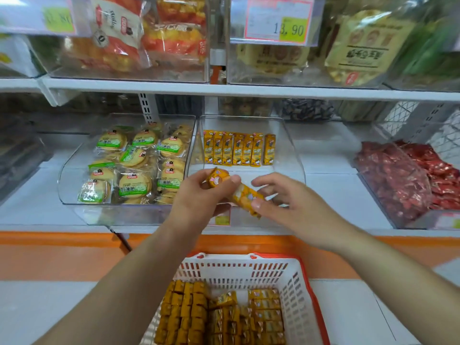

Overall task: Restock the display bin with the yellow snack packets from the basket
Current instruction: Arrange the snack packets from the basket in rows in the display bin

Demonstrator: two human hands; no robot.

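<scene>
Head view: your left hand and right hand each pinch one end of a yellow snack packet, held just before the display bin, above the basket

This is a shop, a snack aisle by the look of it. White shelves run in tiers above an orange base, each lined with clear plastic bins of wrapped goods: green-labelled biscuits, red sweets, and yellow snack packets standing in a row in the display bin. A printed price tag reading 13.90 hangs on an upper bin. Down in front is a white and red shopping basket full of the same yellow stock.
</scene>
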